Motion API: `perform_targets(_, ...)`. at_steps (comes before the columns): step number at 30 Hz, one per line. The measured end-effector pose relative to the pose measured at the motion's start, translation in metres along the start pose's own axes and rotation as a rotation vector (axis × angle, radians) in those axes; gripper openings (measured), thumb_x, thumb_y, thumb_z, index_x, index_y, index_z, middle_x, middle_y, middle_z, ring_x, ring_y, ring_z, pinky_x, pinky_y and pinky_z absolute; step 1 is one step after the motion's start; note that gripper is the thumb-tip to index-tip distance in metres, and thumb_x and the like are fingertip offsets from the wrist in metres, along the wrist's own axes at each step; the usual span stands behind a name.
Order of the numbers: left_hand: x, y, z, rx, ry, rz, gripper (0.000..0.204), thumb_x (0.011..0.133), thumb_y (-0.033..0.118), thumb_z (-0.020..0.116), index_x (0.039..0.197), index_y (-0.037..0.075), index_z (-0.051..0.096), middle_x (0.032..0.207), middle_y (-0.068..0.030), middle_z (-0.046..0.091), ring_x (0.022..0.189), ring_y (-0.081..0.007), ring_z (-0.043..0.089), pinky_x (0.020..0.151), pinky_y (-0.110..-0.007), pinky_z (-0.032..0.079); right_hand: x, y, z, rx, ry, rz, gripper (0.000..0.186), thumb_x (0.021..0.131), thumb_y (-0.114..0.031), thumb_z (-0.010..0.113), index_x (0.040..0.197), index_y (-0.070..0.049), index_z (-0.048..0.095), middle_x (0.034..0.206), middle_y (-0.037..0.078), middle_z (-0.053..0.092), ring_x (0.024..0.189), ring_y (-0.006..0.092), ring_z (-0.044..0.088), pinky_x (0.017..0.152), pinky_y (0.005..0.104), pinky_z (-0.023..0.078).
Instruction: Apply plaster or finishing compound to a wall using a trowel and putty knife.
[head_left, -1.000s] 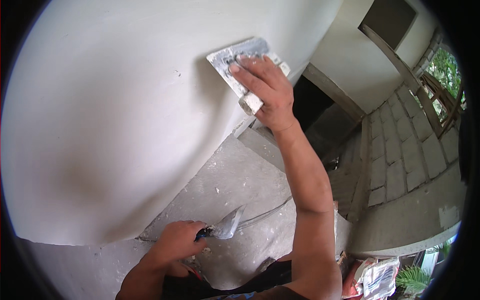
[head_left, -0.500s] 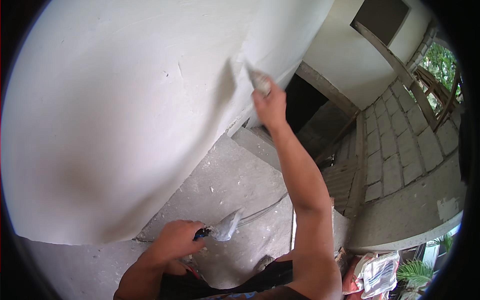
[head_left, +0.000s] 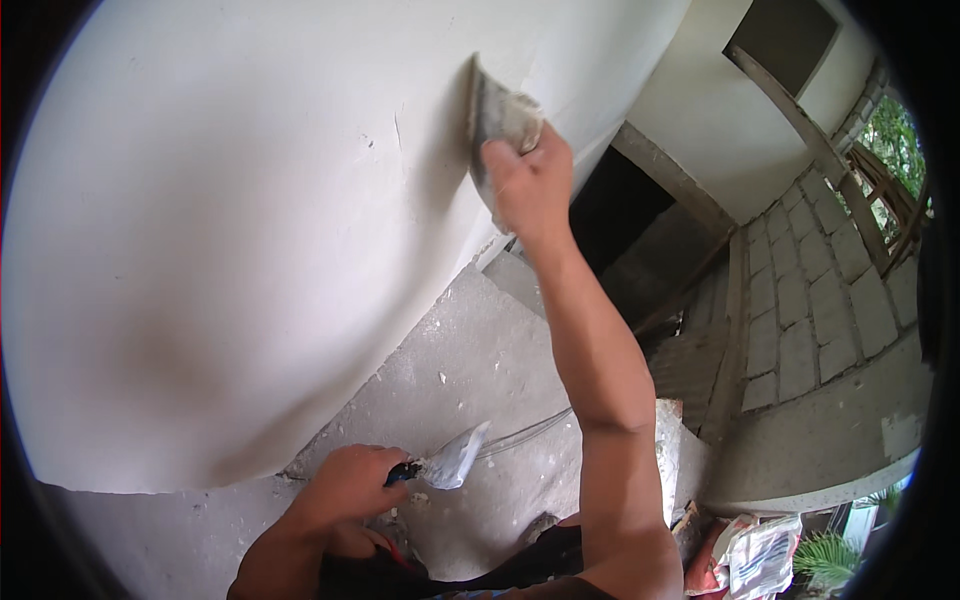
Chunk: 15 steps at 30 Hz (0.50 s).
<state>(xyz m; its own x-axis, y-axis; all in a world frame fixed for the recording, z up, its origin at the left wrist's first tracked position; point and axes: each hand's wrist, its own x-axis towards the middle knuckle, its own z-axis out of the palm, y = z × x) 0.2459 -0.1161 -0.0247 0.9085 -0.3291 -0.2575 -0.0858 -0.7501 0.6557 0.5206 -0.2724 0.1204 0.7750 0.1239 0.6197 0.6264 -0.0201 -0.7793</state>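
Observation:
My right hand (head_left: 532,183) is closed round a wide plastering trowel (head_left: 497,115), a flat grey blade smeared with white. The blade stands against the white wall (head_left: 250,200), its long edge on or very near the surface. Low in front of my body, my left hand (head_left: 357,478) grips the dark handle of a putty knife (head_left: 456,462). White paste coats that knife's blade, which points to the right above the floor. A few small nicks and a thin raised line mark the wall left of the trowel.
Rough concrete floor (head_left: 470,345) with white specks runs along the wall's foot; a thin cable (head_left: 530,432) lies across it. A dark opening (head_left: 620,205) lies beyond my right arm. To the right rise a block wall (head_left: 800,270) and a low ledge; red and white sacks (head_left: 750,555) lie below.
My right hand has swung the trowel slightly leftward, and its broad face now shows with the blade turned along the wall. The left hand with the putty knife has barely moved.

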Motion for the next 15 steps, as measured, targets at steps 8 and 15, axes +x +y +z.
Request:
perform_targets(8,0.01,0.009,-0.001,0.028,-0.031,0.014,0.03,0.078,0.023,0.063,0.103,0.007,0.068,0.091,-0.0167,0.07,0.087,-0.0397,0.066,0.077,-0.049,0.052,-0.063,-0.001,0.038,-0.406,-0.223,-0.677,0.053,0.07,-0.002,0.068,0.123,-0.008,0.066,0.118,0.012,0.068,0.098,0.0269,0.069,0.085,0.0347,0.058)
perform_targets(15,0.009,0.023,0.005,0.028,-0.023,-0.033,0.033,0.076,0.022,0.065,0.106,0.007,0.068,0.09,-0.02,0.068,0.084,-0.0409,0.065,0.075,-0.049,0.052,-0.058,0.002,0.019,-0.6,-0.201,-1.087,0.039,0.079,-0.007,0.062,0.115,-0.021,0.07,0.122,0.006,0.067,0.106,0.0246,0.067,0.095,0.0461,0.054)
